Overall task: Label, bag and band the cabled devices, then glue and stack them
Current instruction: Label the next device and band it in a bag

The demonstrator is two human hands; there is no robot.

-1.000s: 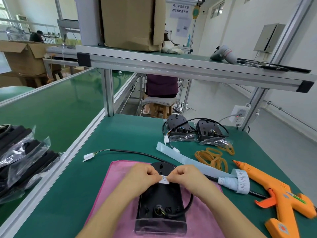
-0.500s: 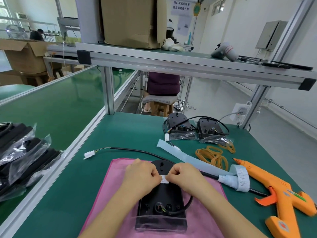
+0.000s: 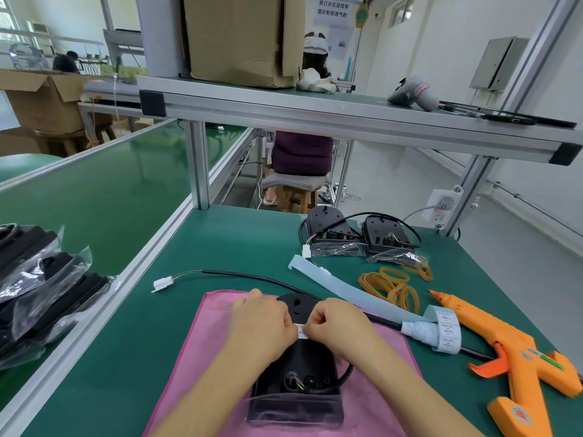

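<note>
A black cabled device [image 3: 299, 378] lies on a pink cloth [image 3: 195, 361] near the table's front edge. Its black cable [image 3: 252, 276] runs left to a white connector [image 3: 163, 283]. Over the device's middle, my left hand [image 3: 262, 326] and my right hand [image 3: 339, 326] pinch a small white label [image 3: 301, 330] between their fingertips. To the right lies a label roll [image 3: 441, 332] with a pale blue backing strip [image 3: 331, 283]. Tan rubber bands [image 3: 392, 287] and an orange glue gun [image 3: 511, 357] lie beyond it.
Two more black devices [image 3: 362, 238] in clear bags sit at the back of the green table [image 3: 236, 241]. Bagged black devices [image 3: 41, 288] are piled on the conveyor at left. An aluminium shelf [image 3: 315, 118] spans overhead. A person sits on a stool behind the table.
Both hands have stayed together over the device with the label between them; they have shifted slightly lower on it.
</note>
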